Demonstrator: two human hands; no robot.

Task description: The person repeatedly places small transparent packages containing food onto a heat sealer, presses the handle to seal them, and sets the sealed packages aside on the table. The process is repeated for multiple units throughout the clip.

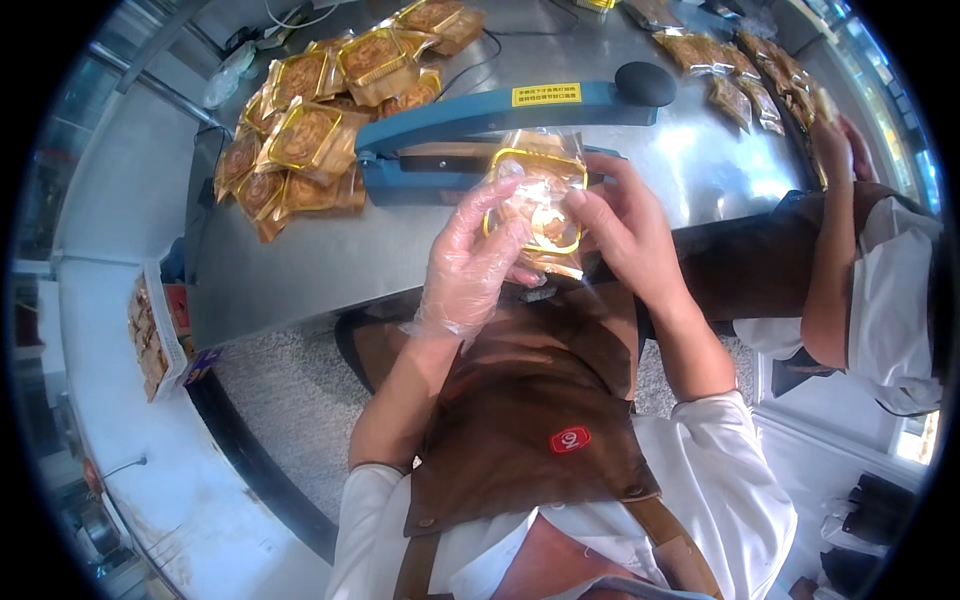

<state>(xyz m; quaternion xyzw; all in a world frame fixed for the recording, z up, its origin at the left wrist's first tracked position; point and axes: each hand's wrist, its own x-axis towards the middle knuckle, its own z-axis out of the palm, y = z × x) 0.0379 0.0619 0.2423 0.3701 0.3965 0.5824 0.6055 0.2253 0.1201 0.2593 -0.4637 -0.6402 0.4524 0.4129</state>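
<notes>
1. Mooncake packet (537,205), clear with a gold-rimmed tray inside, is held over the near edge of a steel table (300,270), just in front of a blue heat sealer (480,125).
2. Left hand (470,265), in a thin clear glove, grasps the packet's left side.
3. Right hand (625,230), bare, grasps its right side, fingers curled over the top.
4. Pile of sealed packets (300,140) lies on the table's far left.
5. Another person's arm (830,250) rests at the right, beside more packets (740,75).

Both hands' fingers (505,215) grip a bagged mooncake (537,200) beside the blue heat sealer (470,115).
</notes>
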